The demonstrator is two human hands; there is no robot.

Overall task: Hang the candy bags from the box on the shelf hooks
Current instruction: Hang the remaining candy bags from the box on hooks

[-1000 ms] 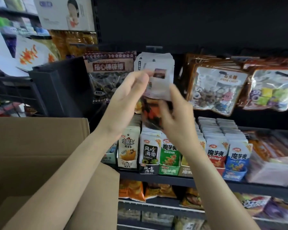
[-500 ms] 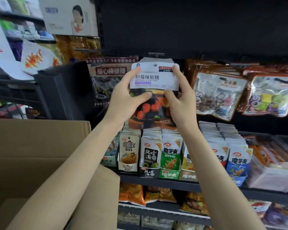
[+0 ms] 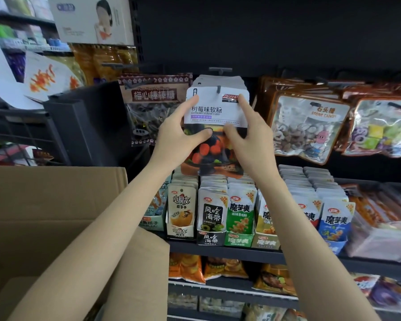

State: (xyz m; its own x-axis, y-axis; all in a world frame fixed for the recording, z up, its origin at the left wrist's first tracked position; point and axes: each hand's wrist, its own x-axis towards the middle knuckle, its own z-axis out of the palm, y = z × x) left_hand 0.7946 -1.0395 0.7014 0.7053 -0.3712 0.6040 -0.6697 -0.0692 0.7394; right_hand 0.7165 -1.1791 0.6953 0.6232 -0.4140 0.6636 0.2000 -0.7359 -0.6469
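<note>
Held up flat against the shelf hook [image 3: 218, 89] by both hands: one candy bag [image 3: 214, 112], white header uppermost, long axis vertical, printed face toward the camera. Hook tip apparently poking through the hang hole at the header's top centre, so likely threaded already, with more of the same bags stacked on the hook behind it.

Left hand [image 3: 180, 137] just left of the hook and below it, forefinger stretched up the bag's left edge, thumb pressed across the front, pinching the bag. Right hand [image 3: 244, 137] just right of the hook and below, forefinger up near the red logo, thumb on the front, pinching likewise. Both about equally near the hook, one on either side. Probably nothing left but pushing the bag straight back along the prong, away from the camera, and letting go.

Cardboard box [image 3: 56, 216] well below and left of the hook, contents hidden behind its flaps and the left forearm. Hook's rear length lost behind the bags; hole itself too small to make out. Bag's lower corners covered by the palms.
</note>
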